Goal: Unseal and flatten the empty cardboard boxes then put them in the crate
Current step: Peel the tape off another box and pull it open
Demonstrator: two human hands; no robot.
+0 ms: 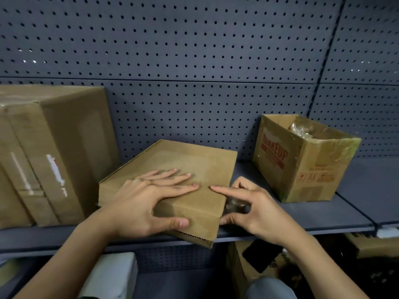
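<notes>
Your left hand (146, 203) lies spread flat on top of a shallow, closed cardboard box (190, 162). The fingers are straight and the thumb presses against the box's near face, bracing it. The box sits at the front of a grey shelf (323, 214), its near corner jutting past the edge. It lies between a large taped carton (54, 147) and an open carton with red print (302, 169).

Your right hand (252, 208) is at the box's right side. The index finger stretches onto the lid, while the thumb and other fingers curl and pinch what looks like crumpled clear tape (234, 205) at the side seam. No crate is in view.

You appear to be unsealing; flattening and stowing are not yet begun. The next move likely calls for a steady pull on the tape along the seam while your left hand pins the box down.
</notes>
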